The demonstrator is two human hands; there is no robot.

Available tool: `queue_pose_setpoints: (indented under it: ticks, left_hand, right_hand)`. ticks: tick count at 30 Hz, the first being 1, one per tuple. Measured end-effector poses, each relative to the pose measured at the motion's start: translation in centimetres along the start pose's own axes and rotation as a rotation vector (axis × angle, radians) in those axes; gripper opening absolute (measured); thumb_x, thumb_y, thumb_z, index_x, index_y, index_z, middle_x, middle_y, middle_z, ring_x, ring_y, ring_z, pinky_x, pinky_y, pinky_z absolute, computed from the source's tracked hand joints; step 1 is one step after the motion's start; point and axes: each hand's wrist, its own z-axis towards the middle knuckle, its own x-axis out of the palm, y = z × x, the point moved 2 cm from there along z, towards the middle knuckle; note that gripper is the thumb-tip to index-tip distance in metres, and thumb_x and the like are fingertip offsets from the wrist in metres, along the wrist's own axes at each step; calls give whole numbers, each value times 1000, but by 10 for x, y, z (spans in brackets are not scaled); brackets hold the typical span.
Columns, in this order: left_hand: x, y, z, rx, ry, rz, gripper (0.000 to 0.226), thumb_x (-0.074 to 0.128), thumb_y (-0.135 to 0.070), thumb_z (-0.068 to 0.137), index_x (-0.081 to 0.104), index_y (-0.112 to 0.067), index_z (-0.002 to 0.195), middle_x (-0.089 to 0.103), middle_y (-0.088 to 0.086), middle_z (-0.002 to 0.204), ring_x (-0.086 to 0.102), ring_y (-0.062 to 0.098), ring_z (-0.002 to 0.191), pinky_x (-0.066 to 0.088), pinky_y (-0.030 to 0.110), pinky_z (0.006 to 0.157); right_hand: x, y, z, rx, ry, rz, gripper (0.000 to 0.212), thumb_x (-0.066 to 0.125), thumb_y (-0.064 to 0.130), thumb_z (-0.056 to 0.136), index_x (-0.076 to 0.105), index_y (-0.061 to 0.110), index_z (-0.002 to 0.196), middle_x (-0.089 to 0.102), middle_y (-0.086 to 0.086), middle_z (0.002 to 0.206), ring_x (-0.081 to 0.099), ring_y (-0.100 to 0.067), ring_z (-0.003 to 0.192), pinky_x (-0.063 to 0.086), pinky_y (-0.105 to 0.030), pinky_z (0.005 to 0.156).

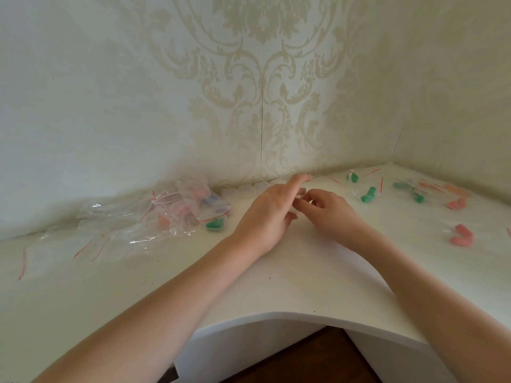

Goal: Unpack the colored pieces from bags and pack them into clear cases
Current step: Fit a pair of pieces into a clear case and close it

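Both forearms reach to mid-frame, where the left hand (pixel 266 217), fingers spread, meets the right hand (pixel 329 210), which seems to pinch something clear, probably a case. Bags (pixel 177 208) lie centre left, loose pieces (pixel 368 194) upper right, apparently sorted.

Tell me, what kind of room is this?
Probably a room in a home, at a white corner table. Patterned wallpaper covers both walls, a dark wood floor shows below, and plastic bags lie about like a small home packing job.
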Motion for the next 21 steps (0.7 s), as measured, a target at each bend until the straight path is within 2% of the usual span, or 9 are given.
queue_pose_setpoints:
  ticks: [4,7,10,12,14,16,18,21]
  left_hand:
    - [-2,-3,1,-55,-29,-126,68,64,7,81,39,-18,138,63,5,124,61,18,111,47,31,96]
    - [-3,-2,2,-72,-74,-177,66,67,5,81,41,-16,137,63,5,124,63,16,108,48,30,95]
    - [-8,1,5,-190,-183,-366,63,72,4,77,45,-13,131,65,6,116,66,9,97,52,20,86]
    - [-10,4,6,-280,-203,-470,59,77,2,72,50,-15,121,67,3,108,63,3,96,50,12,80]
    - [-8,8,6,-373,-152,-539,52,79,-1,70,54,-21,111,66,0,104,65,8,96,53,23,85]
    - [-3,10,4,-470,-66,-585,50,78,-7,71,56,-26,111,65,-1,107,67,14,95,53,35,90]
    - [0,6,2,-518,24,-631,45,76,-7,74,60,-23,114,66,3,110,67,17,97,54,36,90]
    - [3,-1,0,-587,79,-871,28,62,6,84,62,-8,109,65,12,108,70,20,85,58,26,77]
  right_hand:
    - [-2,0,1,-1,50,255,27,49,30,94,55,21,69,42,2,66,37,-14,59,31,-32,63]
    - [-4,-3,2,23,63,346,28,43,22,95,59,20,72,40,3,66,35,-12,55,30,-26,54]
    - [-12,-12,5,78,56,490,34,37,15,93,70,12,87,34,5,61,28,-10,50,23,-22,48]
    - [-13,-16,7,94,62,551,34,37,15,95,70,11,89,31,5,60,26,-10,50,21,-22,47]
    - [-12,-17,8,89,60,581,34,37,20,99,69,12,88,30,5,59,25,-10,50,21,-21,46]
    - [-10,-17,10,51,69,586,35,37,26,102,67,13,89,30,6,58,24,-9,49,22,-20,45]
    - [-9,-17,9,17,79,587,35,38,29,102,65,14,87,30,7,56,24,-9,49,22,-20,45]
    - [-9,-18,10,20,37,491,35,37,29,102,64,15,85,33,9,53,25,-9,48,24,-19,44]
